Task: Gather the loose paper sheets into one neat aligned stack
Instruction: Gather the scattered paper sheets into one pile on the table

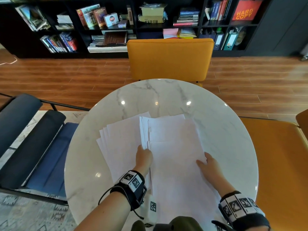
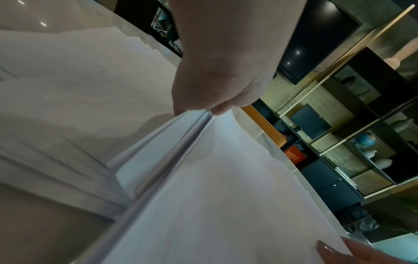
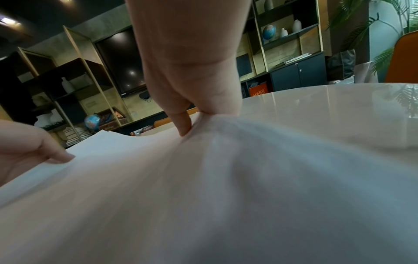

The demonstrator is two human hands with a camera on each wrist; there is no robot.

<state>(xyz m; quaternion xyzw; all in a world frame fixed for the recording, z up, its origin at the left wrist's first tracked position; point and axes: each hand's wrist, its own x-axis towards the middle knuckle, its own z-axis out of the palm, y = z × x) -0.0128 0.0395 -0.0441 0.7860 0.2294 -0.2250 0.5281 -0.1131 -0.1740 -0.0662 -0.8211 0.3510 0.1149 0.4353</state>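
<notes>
A bundle of white paper sheets (image 1: 175,147) lies lifted over the round marble table (image 1: 225,130), its edges uneven. My left hand (image 1: 144,155) grips the bundle's left edge, fingers under and thumb against the sheets (image 2: 203,160). My right hand (image 1: 206,161) pinches the right edge, thumb on top; the paper (image 3: 226,178) puckers where it pinches. A second fan of loose sheets (image 1: 120,139) lies flat on the table to the left, partly under the held bundle.
An orange chair (image 1: 170,59) stands at the table's far side, another orange seat (image 1: 275,155) at the right, a dark blue chair (image 1: 41,147) at the left. A black bookshelf (image 1: 116,22) lines the back wall beyond the wooden floor.
</notes>
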